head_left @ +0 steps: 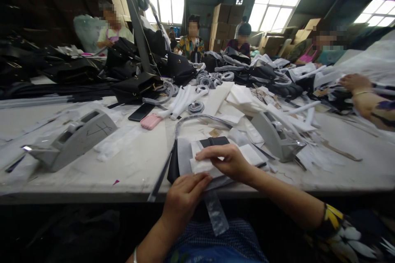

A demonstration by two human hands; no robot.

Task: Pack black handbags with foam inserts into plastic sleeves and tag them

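A black handbag (pixel 173 164) lies at the table's near edge, partly covered by white wrapping sheet (pixel 200 166). Its strap (pixel 200 117), sleeved in clear plastic, arcs over the far side. My left hand (pixel 185 195) is closed at the near edge, with fingertips pinching the sheet. From the right, my right hand (pixel 230 160) reaches over the bag, its fingers bent together on the same sheet. What lies under the fingertips is partly hidden. A strip of clear tape or film (pixel 217 213) hangs below the hands over the table edge.
Grey tape dispensers (pixel 74 139) (pixel 277 135) stand left and right. A black phone (pixel 141 111) and a pink case-like item (pixel 151 121) lie beyond the bag. Behind are coiled straps (pixel 196 107), white foam pieces (pixel 240 94) and black bags (pixel 138 86). A co-worker's hand (pixel 356 83) reaches in at right.
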